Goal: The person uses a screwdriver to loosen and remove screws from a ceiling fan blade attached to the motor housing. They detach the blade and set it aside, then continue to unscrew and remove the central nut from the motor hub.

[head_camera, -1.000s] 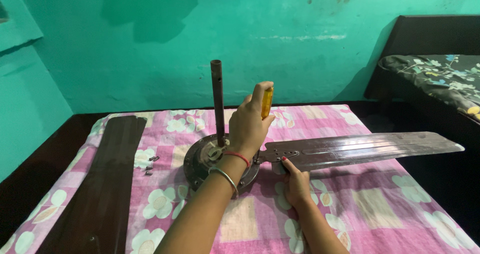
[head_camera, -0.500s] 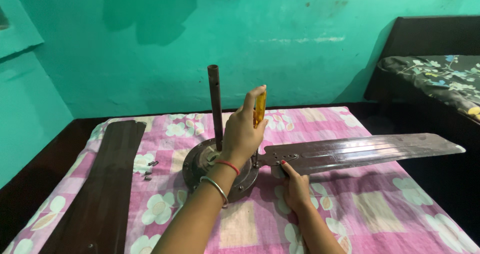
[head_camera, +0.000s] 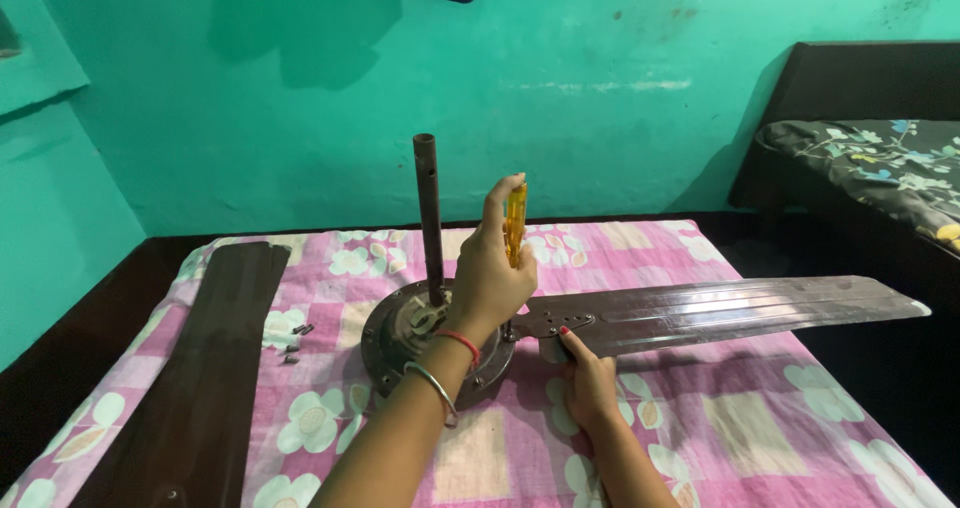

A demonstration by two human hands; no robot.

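From the head camera, the left hand (head_camera: 490,273) is closed around a screwdriver (head_camera: 515,224) with a clear yellow handle, held upright, its tip down at the joint where a fan blade (head_camera: 720,313) meets the fan motor (head_camera: 425,333). The right hand (head_camera: 588,383) sits nearer, its fingers (head_camera: 566,336) curled against the near edge of the blade's metal bracket, steadying it.

The motor is a round, dark metal housing lying flat in the middle of a pink checked cloth (head_camera: 760,418) with pale flowers; a straight brown rod (head_camera: 430,218) stands up from its centre. The blade is long, flat and glossy, reaching far to the right past the cloth's edge. A second blade (head_camera: 200,368), dark brown and matte, lies at the left. A few small dark screws (head_camera: 293,345) lie loose between it and the motor.

The tip could slip off the screw head if the handle tilts. The long overhanging blade could swing or sag should the right hand let go. Loose screws could roll away on the soft cloth.
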